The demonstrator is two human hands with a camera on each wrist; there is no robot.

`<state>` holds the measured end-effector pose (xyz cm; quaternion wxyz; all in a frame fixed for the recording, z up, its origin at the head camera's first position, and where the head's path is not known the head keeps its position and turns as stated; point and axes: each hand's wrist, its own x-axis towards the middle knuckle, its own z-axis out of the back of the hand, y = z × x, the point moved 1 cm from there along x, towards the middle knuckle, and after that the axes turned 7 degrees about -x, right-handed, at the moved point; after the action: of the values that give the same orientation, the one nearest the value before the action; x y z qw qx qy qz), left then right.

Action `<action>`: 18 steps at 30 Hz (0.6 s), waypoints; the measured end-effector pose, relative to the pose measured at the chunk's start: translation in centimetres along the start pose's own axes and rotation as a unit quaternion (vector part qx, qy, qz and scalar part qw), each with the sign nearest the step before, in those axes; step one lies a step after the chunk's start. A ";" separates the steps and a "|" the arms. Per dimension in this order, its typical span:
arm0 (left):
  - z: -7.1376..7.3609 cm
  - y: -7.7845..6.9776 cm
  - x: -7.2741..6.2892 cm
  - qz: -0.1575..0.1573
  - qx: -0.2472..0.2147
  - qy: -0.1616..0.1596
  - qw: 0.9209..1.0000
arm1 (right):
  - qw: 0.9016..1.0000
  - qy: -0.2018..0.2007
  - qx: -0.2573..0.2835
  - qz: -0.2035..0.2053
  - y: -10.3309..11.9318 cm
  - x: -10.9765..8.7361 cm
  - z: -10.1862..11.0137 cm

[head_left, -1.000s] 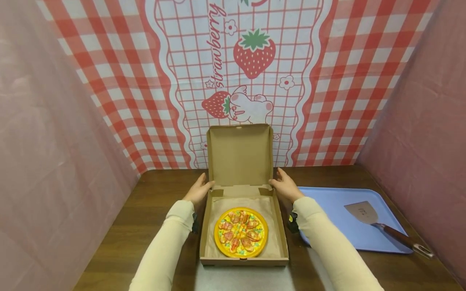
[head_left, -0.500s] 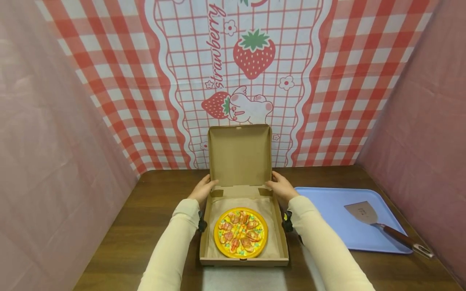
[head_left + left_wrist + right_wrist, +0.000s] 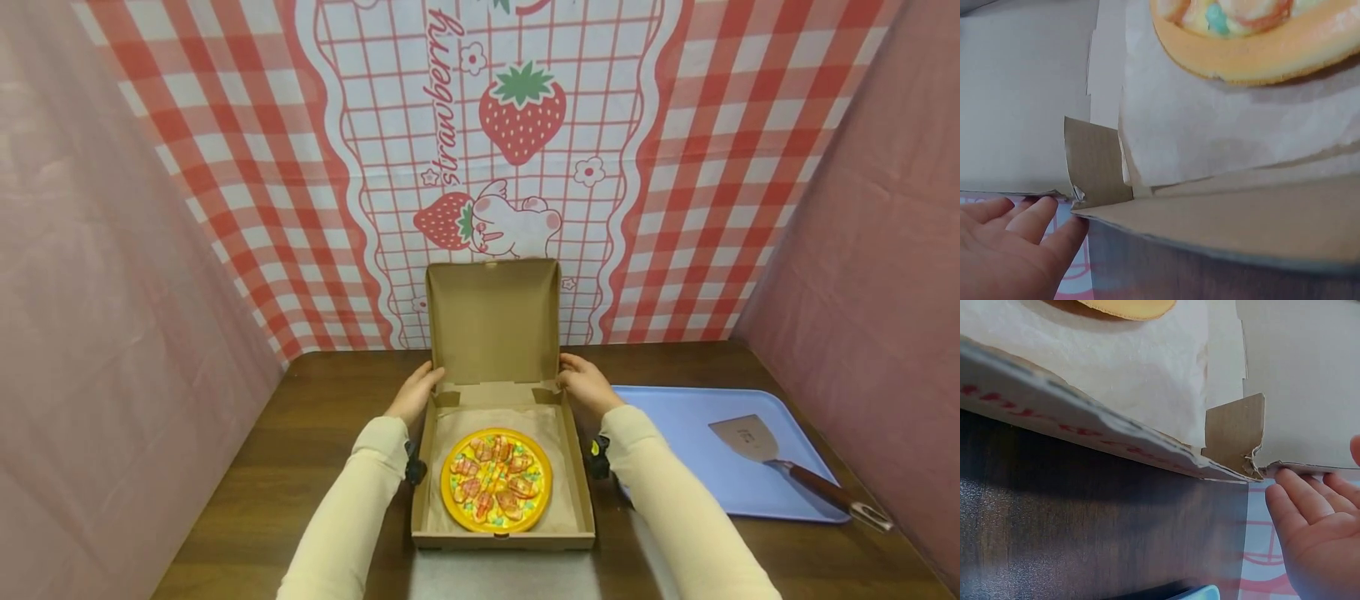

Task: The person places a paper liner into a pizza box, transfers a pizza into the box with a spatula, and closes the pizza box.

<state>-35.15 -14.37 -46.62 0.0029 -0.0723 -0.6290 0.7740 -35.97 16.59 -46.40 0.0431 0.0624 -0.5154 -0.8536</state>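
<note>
A cardboard pizza box [image 3: 504,541] stands with its lid [image 3: 495,321] raised. On the paper liner [image 3: 442,425] inside lies a pizza [image 3: 496,481] with a thick yellow rim, which looks like a toy. My left hand [image 3: 412,394] is at the lid's left side near the hinge; the left wrist view shows its fingertips [image 3: 1044,206] touching the lid's edge by a torn corner. On the opposite side is my right hand [image 3: 588,386], its fairly straight fingers [image 3: 1304,494] against the lid's edge in the right wrist view. Neither hand grips the lid.
To the right, a blue tray [image 3: 675,467] bears a spatula [image 3: 750,439] whose handle sticks out past the tray's edge. A red and white checked cloth with strawberries [image 3: 522,112] hangs close behind the lid. Pink cloth walls [image 3: 862,250] bound both sides.
Both hands moved inward to the lid's sides, thumbs reaching over it, then eased slightly outward. The lid's top edge sits a little lower in view. The pizza and spatula stay put.
</note>
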 end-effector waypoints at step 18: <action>0.1 0.1 -1.1 -0.014 -0.105 0.046 0.993 | 0.994 -0.005 0.107 -0.015 0.3 -1.2 0.7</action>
<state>-34.06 -14.57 -46.58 0.0353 -0.0991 -0.7067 0.6997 -34.93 17.24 -45.73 0.0207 0.0701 -0.6029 -0.7945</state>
